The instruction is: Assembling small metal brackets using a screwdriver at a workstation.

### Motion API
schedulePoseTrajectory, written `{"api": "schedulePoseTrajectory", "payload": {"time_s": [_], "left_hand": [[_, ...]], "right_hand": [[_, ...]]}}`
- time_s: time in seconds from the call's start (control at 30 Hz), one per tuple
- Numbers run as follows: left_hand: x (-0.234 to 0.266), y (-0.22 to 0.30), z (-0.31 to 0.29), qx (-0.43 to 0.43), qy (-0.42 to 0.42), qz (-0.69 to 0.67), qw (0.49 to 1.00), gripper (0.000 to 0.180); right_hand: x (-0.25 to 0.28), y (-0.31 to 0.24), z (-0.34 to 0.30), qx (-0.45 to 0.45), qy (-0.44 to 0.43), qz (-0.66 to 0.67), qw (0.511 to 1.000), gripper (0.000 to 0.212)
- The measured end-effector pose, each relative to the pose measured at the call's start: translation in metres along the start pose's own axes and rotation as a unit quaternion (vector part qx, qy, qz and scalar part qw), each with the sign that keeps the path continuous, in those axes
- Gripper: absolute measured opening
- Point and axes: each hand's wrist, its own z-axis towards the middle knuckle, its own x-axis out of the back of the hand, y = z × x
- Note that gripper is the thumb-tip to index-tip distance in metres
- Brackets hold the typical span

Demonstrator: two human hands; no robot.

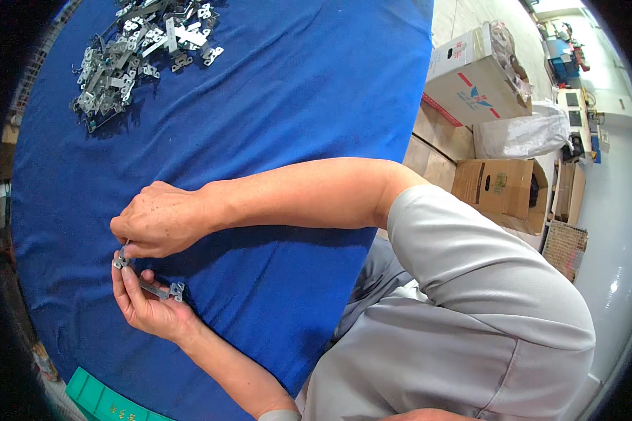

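Over the blue cloth, my left hand [147, 303] is closed, palm up, with a small metal bracket [121, 261] held at its fingertips. A flat metal strip [154, 289] with a looped end lies across the same palm. Fingers hide whether the strip and the bracket are one piece. My right hand [163, 221] comes down from above, its thumb and finger pinched at the bracket's upper end. A thin bit of metal shows there, too small to name. Farther off on the cloth lies a heap of similar metal brackets [123, 67], loosely piled.
The blue cloth [295, 98] spreads over the work surface in wrinkles. A green plastic tray [109, 398] stands at the lower left edge. To the right, beyond the cloth, are a white carton [463, 84], a white sack [519, 133] and an open brown carton [495, 186] on the floor.
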Motion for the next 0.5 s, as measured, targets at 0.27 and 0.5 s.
{"api": "schedulePoseTrajectory", "payload": {"time_s": [0.27,0.5], "left_hand": [[-0.019,0.007,-0.011,-0.052,0.044,0.096,0.993,0.025],[-0.022,0.009,-0.011,-0.041,0.037,0.092,0.994,0.027]], "right_hand": [[-0.002,0.006,0.0,0.021,0.001,-0.036,0.999,0.034],[-0.006,0.009,0.003,0.015,0.008,-0.024,1.0,0.035]]}}
